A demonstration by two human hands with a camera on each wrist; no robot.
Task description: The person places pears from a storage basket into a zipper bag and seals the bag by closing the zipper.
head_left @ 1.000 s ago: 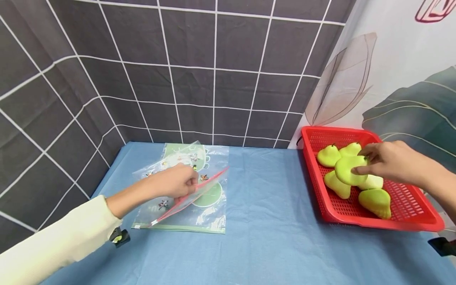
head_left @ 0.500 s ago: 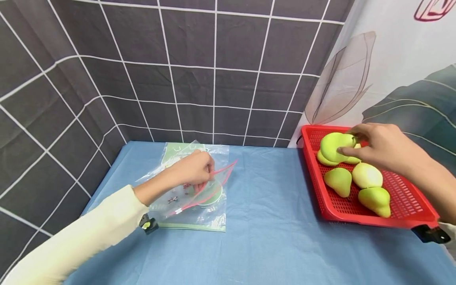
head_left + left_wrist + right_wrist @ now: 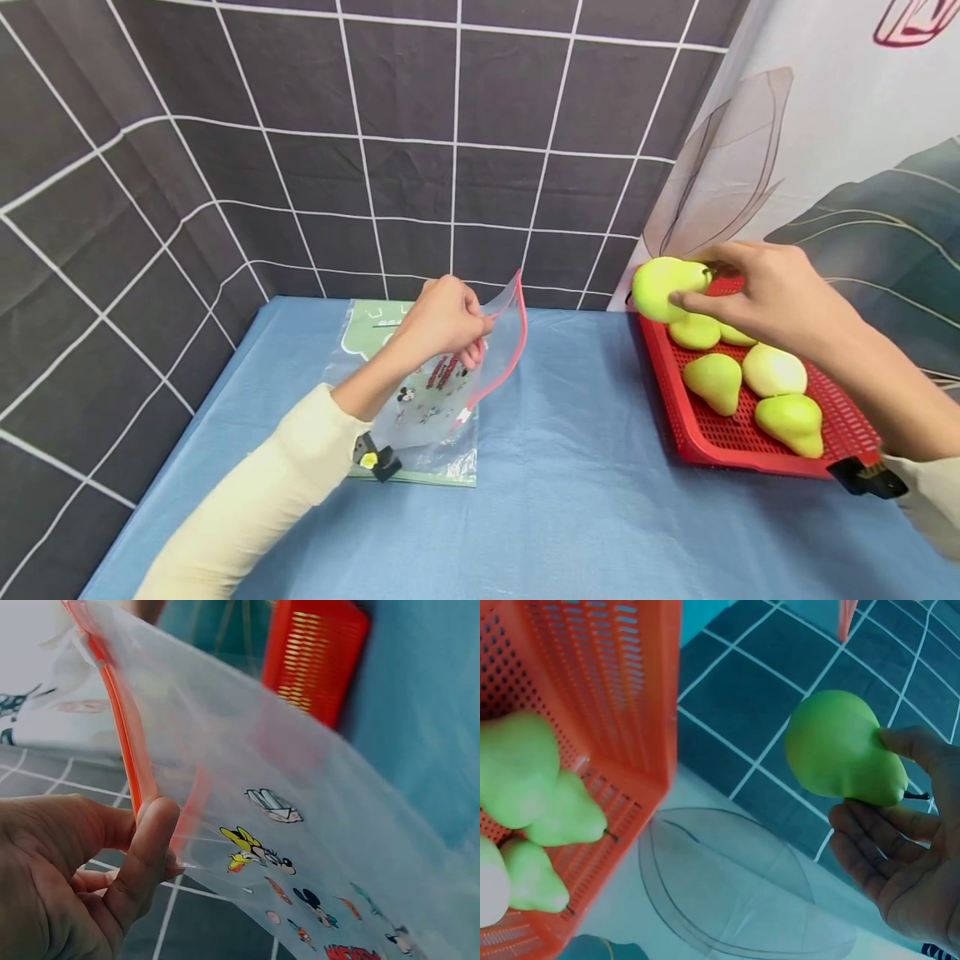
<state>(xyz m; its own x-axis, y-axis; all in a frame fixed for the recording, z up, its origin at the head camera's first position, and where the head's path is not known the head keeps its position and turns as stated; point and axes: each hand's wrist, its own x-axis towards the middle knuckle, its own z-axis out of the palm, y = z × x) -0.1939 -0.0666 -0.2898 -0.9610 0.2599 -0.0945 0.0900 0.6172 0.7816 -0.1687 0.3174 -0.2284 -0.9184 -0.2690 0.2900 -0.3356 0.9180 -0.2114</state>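
One bag [image 3: 438, 396], at left, is pinched near its red edge [image 3: 526, 329] by my left hand [image 3: 448, 321]; well apart, a pear [image 3: 663, 287] by the far left corner of the basket [image 3: 675, 417] is gripped in my right hand [image 3: 765, 287]. I'd spread that edge wide, grip lightly.

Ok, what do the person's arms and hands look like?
The left hand and right hand are ungloved. The left sleeve and right sleeve are plain cream. The left wrist device and right wrist device are black; the left has a yellow spot.
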